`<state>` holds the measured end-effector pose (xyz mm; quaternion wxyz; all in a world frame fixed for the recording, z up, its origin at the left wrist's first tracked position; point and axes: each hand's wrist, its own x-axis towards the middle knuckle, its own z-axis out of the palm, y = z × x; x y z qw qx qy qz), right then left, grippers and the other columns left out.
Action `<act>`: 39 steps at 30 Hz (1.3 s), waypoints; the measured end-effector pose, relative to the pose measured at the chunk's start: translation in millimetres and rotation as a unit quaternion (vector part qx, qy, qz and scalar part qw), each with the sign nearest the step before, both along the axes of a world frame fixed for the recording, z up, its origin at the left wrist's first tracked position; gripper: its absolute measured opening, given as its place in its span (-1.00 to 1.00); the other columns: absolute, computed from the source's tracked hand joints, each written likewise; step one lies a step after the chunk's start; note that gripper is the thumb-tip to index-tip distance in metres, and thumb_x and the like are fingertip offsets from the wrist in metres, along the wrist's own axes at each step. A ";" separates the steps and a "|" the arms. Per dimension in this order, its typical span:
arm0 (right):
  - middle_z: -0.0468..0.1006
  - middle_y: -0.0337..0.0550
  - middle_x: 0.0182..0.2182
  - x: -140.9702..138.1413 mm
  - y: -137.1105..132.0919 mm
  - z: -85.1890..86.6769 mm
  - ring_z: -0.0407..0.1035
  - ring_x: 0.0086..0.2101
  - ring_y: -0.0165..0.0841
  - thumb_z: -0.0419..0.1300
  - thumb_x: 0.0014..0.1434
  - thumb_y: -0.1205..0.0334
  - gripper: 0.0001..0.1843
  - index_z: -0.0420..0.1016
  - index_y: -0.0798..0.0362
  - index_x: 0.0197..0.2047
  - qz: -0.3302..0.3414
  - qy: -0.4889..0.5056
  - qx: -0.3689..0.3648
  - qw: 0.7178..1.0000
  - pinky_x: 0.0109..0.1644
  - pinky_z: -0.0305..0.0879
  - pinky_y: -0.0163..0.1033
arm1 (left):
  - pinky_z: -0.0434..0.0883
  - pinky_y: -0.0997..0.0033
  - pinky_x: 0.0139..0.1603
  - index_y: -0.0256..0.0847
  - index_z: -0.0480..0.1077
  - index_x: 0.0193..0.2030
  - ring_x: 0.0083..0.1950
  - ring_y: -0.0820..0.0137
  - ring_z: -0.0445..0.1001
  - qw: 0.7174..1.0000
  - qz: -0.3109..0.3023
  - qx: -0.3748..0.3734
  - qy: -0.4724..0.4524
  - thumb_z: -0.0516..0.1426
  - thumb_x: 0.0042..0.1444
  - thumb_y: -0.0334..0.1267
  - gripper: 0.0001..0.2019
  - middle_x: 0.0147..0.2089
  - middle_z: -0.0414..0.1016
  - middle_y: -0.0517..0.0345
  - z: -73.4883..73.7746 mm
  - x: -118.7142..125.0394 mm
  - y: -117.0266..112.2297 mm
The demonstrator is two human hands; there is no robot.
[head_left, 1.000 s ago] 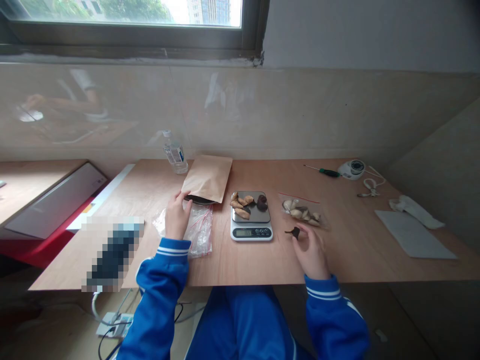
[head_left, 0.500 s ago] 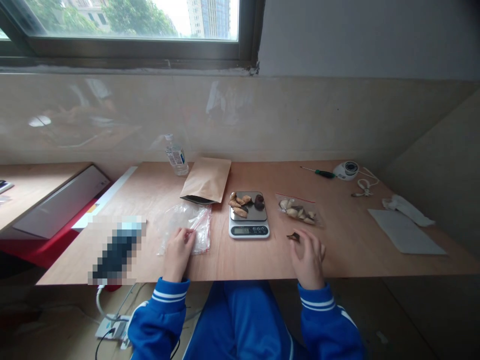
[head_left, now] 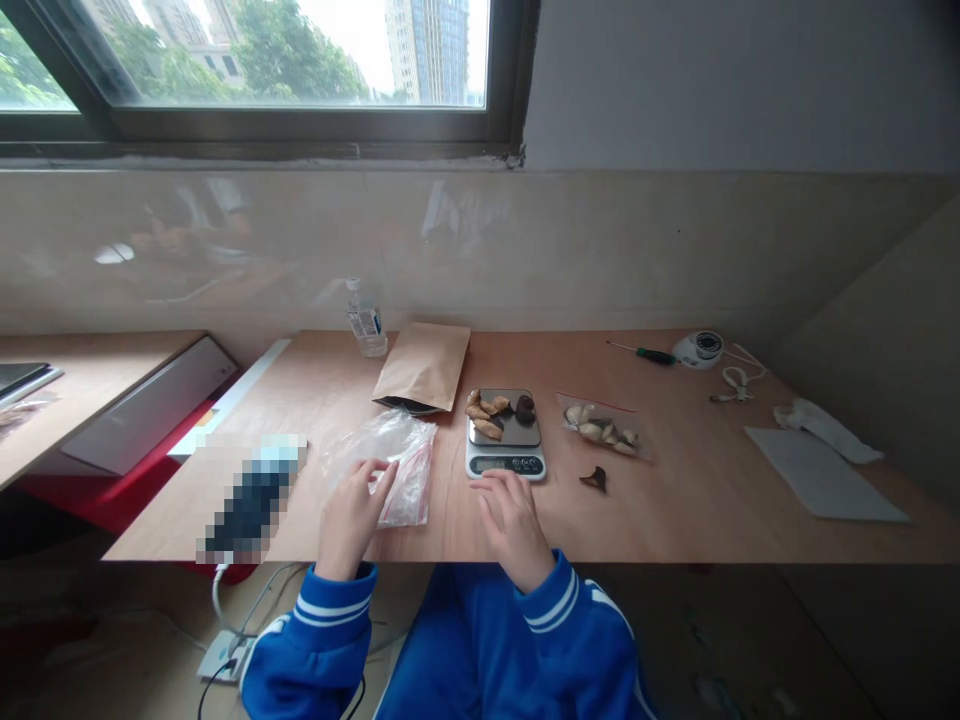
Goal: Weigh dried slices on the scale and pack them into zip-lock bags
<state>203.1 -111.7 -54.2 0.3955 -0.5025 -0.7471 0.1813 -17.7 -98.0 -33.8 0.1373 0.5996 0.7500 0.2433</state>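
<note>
My left hand [head_left: 351, 515] is over the near left part of a clear zip bag [head_left: 409, 465], fingers loosely bent and apart, with nothing visible in them. Just in front of a small digital kitchen scale [head_left: 476, 450], my right hand [head_left: 516, 525] is open and holds nothing, its fingertips close to the display. Several tan dried pieces [head_left: 487, 428] and a dark, round dried piece [head_left: 525, 409] rest on the scale's metal plate. A dark brown curved dried piece [head_left: 595, 480] lies on the table, right of the scale. Behind it is a zip bag of pale dried pieces [head_left: 604, 432].
A brown paper pouch [head_left: 424, 365] and a clear bottle [head_left: 367, 322] are at the back. On the left lies a pixelated dark device [head_left: 251, 500] with a cable. Toward the right are a screwdriver [head_left: 655, 355], a white camera [head_left: 701, 349] and a white sheet [head_left: 825, 475].
My right hand has let go of the dark brown dried piece on the table and moved left to the scale's front. My left hand stays by the clear bag. The view has shifted slightly.
</note>
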 end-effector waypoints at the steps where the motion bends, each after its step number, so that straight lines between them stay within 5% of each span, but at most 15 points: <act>1: 0.40 -0.06 -0.17 0.3 8.5 0.7 0.26 -0.10 -0.24 -0.03 0.20 0.39 -0.74 0.43 0.04 -0.13 -0.007 -0.001 0.008 1.000 0.04 0.23 -0.04 | 0.36 0.35 -0.22 -0.12 0.39 -0.25 -0.16 0.29 0.48 1.000 0.001 0.021 0.003 -0.06 0.16 0.02 -0.68 -0.13 0.45 0.11 2.0 -1.2 8.3; 5: 0.41 -0.03 -0.19 4.7 54.7 1.7 0.26 -0.13 -0.21 -0.02 0.18 0.39 -0.74 0.43 0.09 -0.13 -0.061 -0.015 0.048 0.997 0.01 0.24 -0.06 | 0.34 0.23 -0.01 -0.22 0.31 0.04 0.02 0.18 0.40 0.991 0.009 0.110 0.070 0.02 0.12 -0.23 -0.66 0.00 0.36 -0.07 6.6 -10.6 63.0; 8: 0.42 0.01 -0.19 3.7 84.9 0.7 0.24 -0.13 -0.17 -0.02 0.16 0.40 -0.72 0.43 0.12 -0.12 -0.098 -0.061 0.060 0.991 0.02 0.23 -0.05 | 0.29 0.16 0.07 -0.25 0.21 0.19 0.15 0.09 0.30 0.990 0.019 0.089 0.104 0.10 0.02 -0.34 -0.48 0.15 0.26 -0.17 6.1 -18.1 107.5; 12: 0.44 0.05 -0.22 -2.1 98.3 -1.3 0.23 -0.15 -0.13 0.03 0.14 0.40 -0.74 0.44 0.17 -0.11 -0.103 -0.157 0.025 0.982 -0.01 0.25 -0.05 | 0.29 0.27 0.05 -0.14 0.34 0.09 0.14 0.15 0.33 0.994 -0.008 0.062 0.089 0.10 -0.02 -0.42 -0.53 0.17 0.30 -0.06 -0.3 -22.3 138.4; 18: 0.40 0.02 -0.19 -0.5 92.8 -4.3 0.26 -0.17 -0.17 0.10 0.10 0.39 -0.81 0.42 0.14 -0.19 -0.099 -0.166 0.012 0.981 -0.04 0.29 -0.09 | 0.33 0.42 -0.21 -0.04 0.46 -0.10 -0.10 0.28 0.48 0.994 0.011 0.088 0.057 0.00 0.16 -0.23 -0.74 -0.10 0.53 0.13 -5.6 -24.6 140.2; 25: 0.45 -0.01 -0.14 32.8 76.3 -12.4 0.33 -0.08 -0.20 0.07 0.10 0.37 -0.87 0.37 0.06 -0.25 -0.062 -0.050 0.044 0.996 0.02 0.29 -0.07 | 0.29 0.46 -0.27 -0.04 0.50 -0.12 -0.15 0.33 0.48 0.983 0.021 0.179 0.035 0.02 0.17 -0.17 -0.75 -0.15 0.56 0.17 12.2 -21.0 146.5; 32: 0.52 -0.05 -0.17 98.6 44.7 -17.8 0.40 -0.18 -0.21 0.15 0.07 0.07 -0.76 0.35 0.02 -0.24 -0.206 0.049 0.009 0.977 -0.10 0.34 -0.09 | 0.28 0.48 -0.30 0.01 0.52 -0.19 -0.18 0.37 0.47 0.955 0.038 0.292 -0.016 0.05 0.15 -0.11 -0.77 -0.23 0.55 0.22 35.4 -6.4 147.3; 35: 0.48 -0.05 -0.25 112.2 48.9 -16.2 0.38 -0.25 -0.24 0.10 0.10 0.07 -0.74 0.34 0.04 -0.20 -0.244 0.019 0.035 0.969 -0.22 0.33 -0.16 | 0.28 0.49 -0.28 0.01 0.52 -0.23 -0.18 0.38 0.46 0.953 0.044 0.298 -0.032 0.07 0.13 -0.11 -0.79 -0.24 0.55 0.24 39.4 -2.0 143.4; 39: 0.48 -0.09 -0.33 116.2 63.6 -13.7 0.32 -0.27 -0.22 0.08 0.08 0.20 -0.87 0.34 0.04 -0.30 -0.208 -0.153 0.059 0.964 -0.18 0.24 -0.13 | 0.27 0.49 -0.31 0.01 0.52 -0.24 -0.18 0.38 0.46 0.958 0.053 0.278 -0.037 0.08 0.12 -0.10 -0.80 -0.23 0.55 0.25 41.3 0.2 139.6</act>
